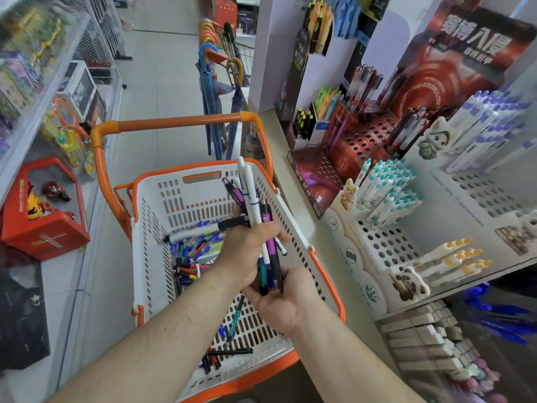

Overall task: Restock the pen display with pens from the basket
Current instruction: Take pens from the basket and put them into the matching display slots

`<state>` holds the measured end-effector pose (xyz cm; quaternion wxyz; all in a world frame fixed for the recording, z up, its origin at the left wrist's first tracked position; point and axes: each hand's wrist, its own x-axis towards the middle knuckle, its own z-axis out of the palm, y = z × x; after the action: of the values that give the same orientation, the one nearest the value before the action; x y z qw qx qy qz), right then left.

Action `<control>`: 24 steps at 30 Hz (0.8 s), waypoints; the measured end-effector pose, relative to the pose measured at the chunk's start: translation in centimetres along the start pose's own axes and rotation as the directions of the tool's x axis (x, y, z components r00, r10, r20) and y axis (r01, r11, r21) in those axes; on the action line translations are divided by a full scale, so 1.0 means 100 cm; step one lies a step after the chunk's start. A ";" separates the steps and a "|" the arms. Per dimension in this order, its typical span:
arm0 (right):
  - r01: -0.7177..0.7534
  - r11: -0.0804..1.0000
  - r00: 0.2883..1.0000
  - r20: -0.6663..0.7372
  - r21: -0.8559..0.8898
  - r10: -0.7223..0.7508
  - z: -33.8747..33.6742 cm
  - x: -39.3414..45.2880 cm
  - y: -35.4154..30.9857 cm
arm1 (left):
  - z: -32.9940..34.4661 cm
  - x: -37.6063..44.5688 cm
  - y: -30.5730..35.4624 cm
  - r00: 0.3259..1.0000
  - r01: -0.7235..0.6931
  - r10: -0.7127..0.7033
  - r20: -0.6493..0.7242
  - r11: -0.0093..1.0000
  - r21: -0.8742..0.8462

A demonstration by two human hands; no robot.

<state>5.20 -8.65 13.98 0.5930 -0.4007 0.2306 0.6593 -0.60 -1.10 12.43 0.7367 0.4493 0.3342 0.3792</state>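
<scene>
Gripping a bundle of pens [255,210] in left hand [247,251], right hand [286,301] cupping its lower ends, centre frame above basket [296,228].

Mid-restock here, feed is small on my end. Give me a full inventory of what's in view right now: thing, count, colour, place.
basket: one, white with orange trim and handle, centre, on the floor
loose pens: many, mixed blue, red, black, on the basket bottom
bunch of pens: several, white, purple, black, teal, held above the basket
white pen display: one, tiered with holes, right shelf
teal-capped pens: many, white and teal, upper tier
yellow-capped pens: several, white and yellow, lower tier
purple-capped pens: many, white and purple, far right
red display: one, mostly empty holes, behind the white one
umbrellas: several, blue and orange, beyond the basket
red box: one, left shelf
left hand: grips the bunch
right hand: cups the bunch's lower ends
</scene>
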 end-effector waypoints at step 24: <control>0.389 0.517 0.816 0.024 -0.763 -0.578 -0.002 -0.004 -0.030 | -0.026 -0.002 -0.026 0.972 0.222 -0.226 0.063 0.973 0.057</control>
<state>8.17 -8.50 14.71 0.5075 -0.7270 -0.1101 0.4491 -2.18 -1.04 9.10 0.7745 0.4395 0.3664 0.2696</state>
